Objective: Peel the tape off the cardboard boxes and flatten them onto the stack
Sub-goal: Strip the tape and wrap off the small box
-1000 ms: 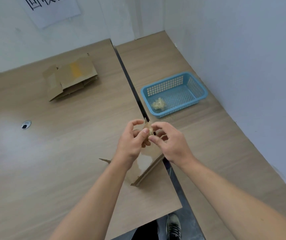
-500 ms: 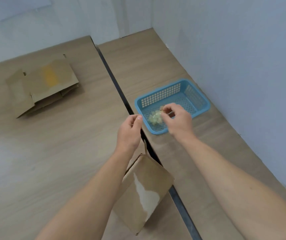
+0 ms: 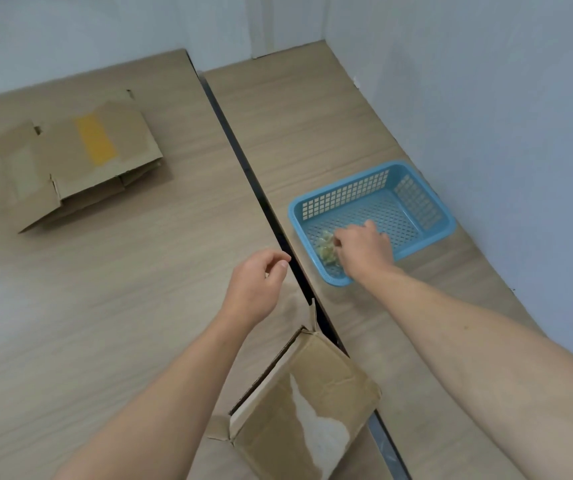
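Observation:
A brown cardboard box (image 3: 298,403) with a torn white patch lies tilted at the near edge of the table, its flaps loose. Neither hand touches it. My left hand (image 3: 257,289) hovers above the table just beyond the box, fingers loosely curled and holding nothing. My right hand (image 3: 364,249) reaches into the blue basket (image 3: 420,209), fingers spread, with its fingertips at a crumpled wad of peeled tape (image 3: 324,249) on the basket floor. The stack of flattened boxes (image 3: 80,161), the top one bearing a yellow strip, lies at the far left.
A dark gap (image 3: 243,161) runs between the two wooden tabletops (image 3: 122,306), from the far wall to the near edge. A pale wall (image 3: 503,116) closes off the right side just behind the basket.
My right hand has moved down into the basket to the tape wad. My left hand stays over the table with nothing in it. The view has shifted, so the box shows more.

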